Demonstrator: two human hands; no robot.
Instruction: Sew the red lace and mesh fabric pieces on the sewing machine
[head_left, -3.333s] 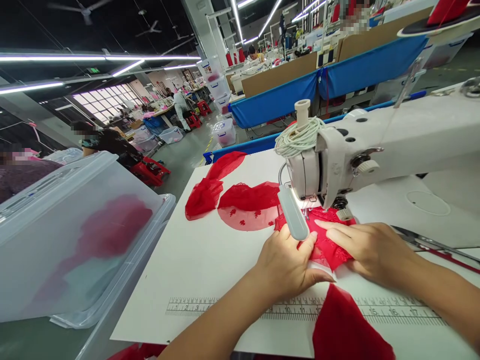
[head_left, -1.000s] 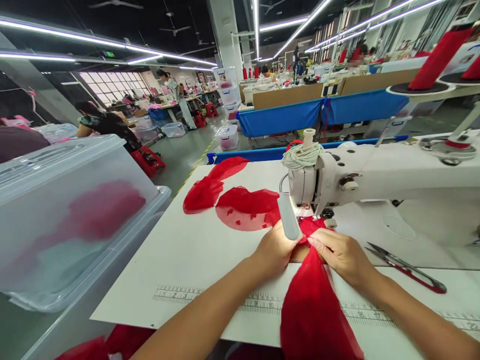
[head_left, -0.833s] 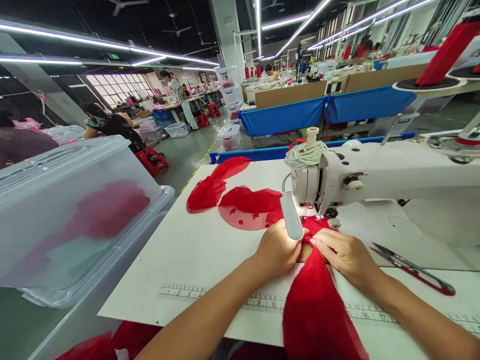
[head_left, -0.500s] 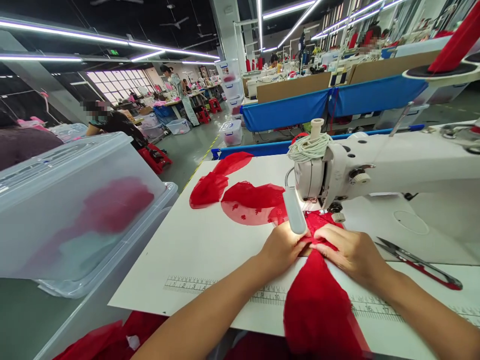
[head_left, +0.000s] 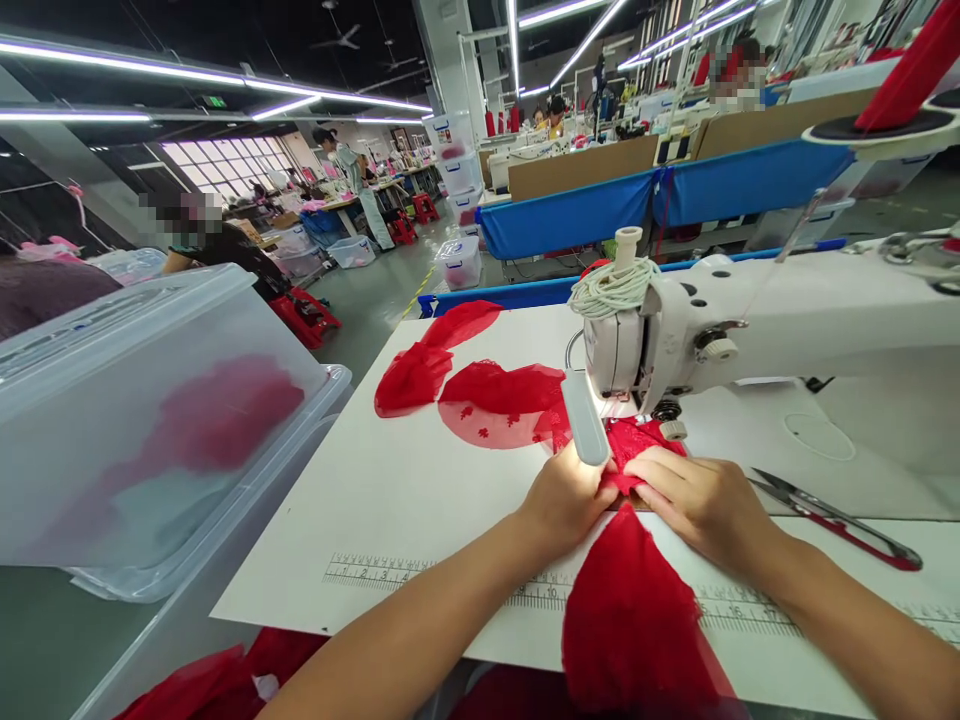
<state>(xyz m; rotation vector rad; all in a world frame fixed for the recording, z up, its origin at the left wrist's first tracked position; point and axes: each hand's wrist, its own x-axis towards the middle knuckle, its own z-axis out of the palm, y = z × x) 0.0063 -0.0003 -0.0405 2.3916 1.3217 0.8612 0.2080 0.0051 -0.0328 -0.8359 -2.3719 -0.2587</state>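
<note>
Red lace-like fabric (head_left: 636,440) lies under the head of the white sewing machine (head_left: 626,345). My left hand (head_left: 568,497) is closed on its near left edge, fingertips partly hidden by a grey-white plate on the machine. From the right, my right hand (head_left: 694,497) presses its closed fingers on the same fabric, close to the left fingertips. A red sheer piece (head_left: 634,610) hangs from just below the hands over the table's front edge. Left of the machine lie more red sheer pieces (head_left: 499,400), touching the worked fabric.
Thread snips (head_left: 836,520) lie right of my right hand. A printed ruler (head_left: 360,572) runs along the front of the white table (head_left: 315,510). At left stands a translucent plastic box (head_left: 135,430). A red thread cone (head_left: 911,75) stands at upper right. Co-workers sit beyond.
The fabric between my hands looks flatter, and its near edge now shows apart from the hanging piece. My hands have barely moved; the whole view has shifted slightly.
</note>
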